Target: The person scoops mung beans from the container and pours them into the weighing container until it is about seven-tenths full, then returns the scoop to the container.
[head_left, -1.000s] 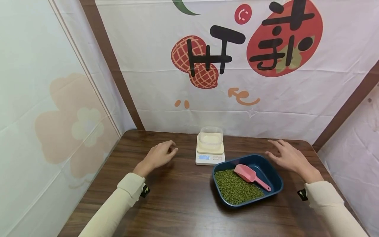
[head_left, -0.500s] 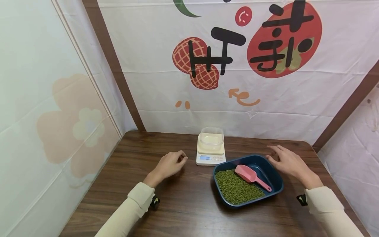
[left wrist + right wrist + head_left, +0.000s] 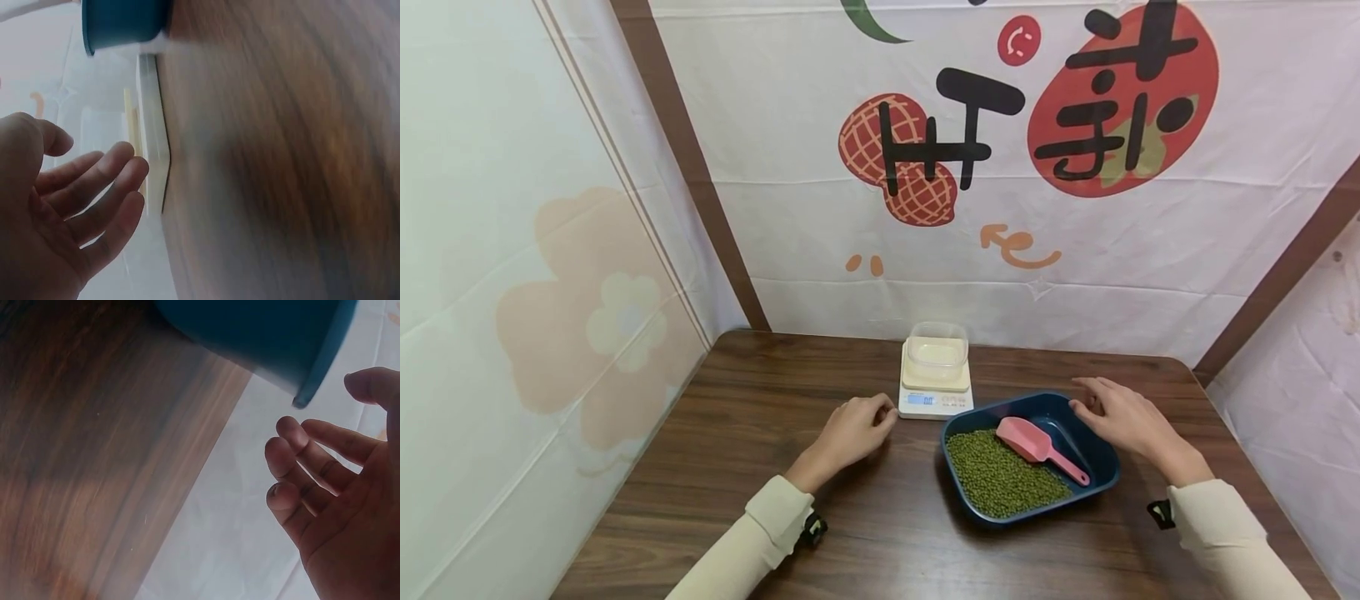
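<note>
Okay, your left grip is released by scale, right grip released by tub; scoop lies handle-right, presumably for easy reach.

The tabletop has a smooth wood grain with a soft sheen. Standing on it, the tub looks like glossy plastic, the scoop smooth plastic too, and the beans make a rough, pebbly surface. The kitchen scale seems smooth plastic, the box clear, shiny plastic. The backdrop is creased cloth; the sleeves, matt cloth.
</note>
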The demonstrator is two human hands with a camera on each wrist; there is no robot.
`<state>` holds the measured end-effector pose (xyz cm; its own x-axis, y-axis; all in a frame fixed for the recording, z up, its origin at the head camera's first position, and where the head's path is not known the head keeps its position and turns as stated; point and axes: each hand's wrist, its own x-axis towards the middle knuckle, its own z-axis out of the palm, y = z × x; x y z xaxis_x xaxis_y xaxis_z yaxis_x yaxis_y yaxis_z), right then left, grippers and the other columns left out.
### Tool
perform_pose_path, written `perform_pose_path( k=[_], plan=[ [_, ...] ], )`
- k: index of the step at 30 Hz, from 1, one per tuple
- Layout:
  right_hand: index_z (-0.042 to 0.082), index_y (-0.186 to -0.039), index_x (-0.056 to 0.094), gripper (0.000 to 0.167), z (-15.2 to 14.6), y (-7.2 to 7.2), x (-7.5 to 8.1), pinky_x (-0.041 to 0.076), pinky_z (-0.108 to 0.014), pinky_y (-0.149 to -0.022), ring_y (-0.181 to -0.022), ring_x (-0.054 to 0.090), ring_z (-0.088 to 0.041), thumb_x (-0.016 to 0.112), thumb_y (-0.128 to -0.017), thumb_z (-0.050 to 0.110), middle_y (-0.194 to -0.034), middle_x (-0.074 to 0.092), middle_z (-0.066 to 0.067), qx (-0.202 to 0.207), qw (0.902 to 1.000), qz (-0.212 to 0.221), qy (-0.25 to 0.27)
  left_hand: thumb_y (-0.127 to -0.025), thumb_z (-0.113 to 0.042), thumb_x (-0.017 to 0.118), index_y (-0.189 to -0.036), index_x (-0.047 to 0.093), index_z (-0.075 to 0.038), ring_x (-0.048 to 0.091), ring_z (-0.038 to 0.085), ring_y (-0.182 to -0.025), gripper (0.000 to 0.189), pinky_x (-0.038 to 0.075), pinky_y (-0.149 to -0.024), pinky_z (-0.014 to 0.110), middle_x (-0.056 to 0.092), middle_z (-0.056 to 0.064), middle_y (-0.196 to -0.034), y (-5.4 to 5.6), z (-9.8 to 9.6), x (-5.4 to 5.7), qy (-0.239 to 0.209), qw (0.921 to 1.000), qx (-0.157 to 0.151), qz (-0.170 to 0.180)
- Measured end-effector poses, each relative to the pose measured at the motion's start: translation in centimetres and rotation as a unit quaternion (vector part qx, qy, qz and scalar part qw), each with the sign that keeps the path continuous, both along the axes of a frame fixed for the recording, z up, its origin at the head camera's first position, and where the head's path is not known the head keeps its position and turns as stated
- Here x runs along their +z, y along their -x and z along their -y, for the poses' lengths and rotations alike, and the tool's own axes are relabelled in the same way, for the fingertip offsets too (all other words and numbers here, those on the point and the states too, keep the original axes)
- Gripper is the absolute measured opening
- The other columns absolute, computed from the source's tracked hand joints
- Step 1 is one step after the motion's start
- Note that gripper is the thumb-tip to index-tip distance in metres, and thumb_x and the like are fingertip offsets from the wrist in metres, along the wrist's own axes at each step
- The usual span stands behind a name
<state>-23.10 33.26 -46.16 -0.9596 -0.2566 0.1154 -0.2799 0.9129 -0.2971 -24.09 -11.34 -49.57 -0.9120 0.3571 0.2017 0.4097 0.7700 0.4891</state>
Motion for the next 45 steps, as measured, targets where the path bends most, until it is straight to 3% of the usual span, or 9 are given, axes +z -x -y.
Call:
perform_pose_path(
  k=[10, 22, 31, 36, 45],
  plan=[
    [0.000, -0.138, 0.064, 0.048, 0.3, 0.3, -0.3, 0.042, -0.031, -0.063, -0.072, 0.052, -0.012, 0.066, -0.105, 0.035, -0.090, 0.061, 0.000, 0.001, 1.0000, 0.007, -0.007, -0.105, -0.022, 0.062, -0.099, 0.074, -0.015, 0.051, 0.003, -0.059, 0.015, 0.046, -0.059, 0.023, 0.064, -0.010, -0.074, -1.5, -2.4, 0.2, -0.022, 0.9997, -0.007, -0.003],
    [0.000, -0.130, 0.069, 0.035, 0.4, 0.4, -0.9, 0.041, -0.028, -0.057, -0.068, 0.052, -0.012, 0.067, -0.104, 0.022, -0.083, 0.063, 0.002, 0.005, 0.9996, 0.022, 0.015, -0.107, -0.028, 0.061, -0.093, 0.071, -0.018, 0.049, 0.004, -0.056, 0.019, 0.043, -0.055, 0.025, 0.059, -0.011, -0.069, -3.3, -5.7, -0.1, -0.028, 0.9991, -0.014, 0.028],
    [-0.003, -0.133, 0.066, 0.036, 0.2, 0.4, -1.6, 0.037, -0.027, -0.050, -0.057, 0.048, -0.012, 0.062, -0.105, 0.020, -0.071, 0.055, 0.002, -0.003, 0.9990, 0.044, 0.010, -0.107, -0.035, 0.060, -0.075, 0.056, -0.021, 0.040, 0.006, -0.048, 0.035, 0.032, -0.049, 0.025, 0.044, -0.013, -0.058, -4.5, -7.5, -0.2, -0.034, 0.9983, -0.002, 0.046],
    [-0.002, -0.132, 0.065, 0.035, 0.2, 0.3, -1.7, 0.035, -0.026, -0.050, -0.056, 0.047, -0.012, 0.061, -0.105, 0.019, -0.068, 0.051, 0.003, -0.008, 0.9989, 0.045, 0.011, -0.105, -0.042, 0.061, -0.070, 0.051, -0.022, 0.042, 0.007, -0.045, 0.041, 0.033, -0.045, 0.025, 0.045, -0.012, -0.055, -5.4, -8.2, -0.4, -0.029, 0.9974, 0.014, 0.065],
    [-0.003, -0.132, 0.064, 0.034, 0.5, 0.1, -1.9, 0.034, -0.026, -0.051, -0.057, 0.046, -0.012, 0.062, -0.104, 0.015, -0.069, 0.050, 0.002, -0.010, 0.9990, 0.037, 0.022, -0.099, -0.029, 0.062, -0.069, 0.049, -0.021, 0.045, 0.007, -0.047, 0.033, 0.035, -0.048, 0.024, 0.045, -0.011, -0.056, -5.9, -9.1, -0.9, -0.043, 0.9961, 0.031, 0.072]
  ],
)
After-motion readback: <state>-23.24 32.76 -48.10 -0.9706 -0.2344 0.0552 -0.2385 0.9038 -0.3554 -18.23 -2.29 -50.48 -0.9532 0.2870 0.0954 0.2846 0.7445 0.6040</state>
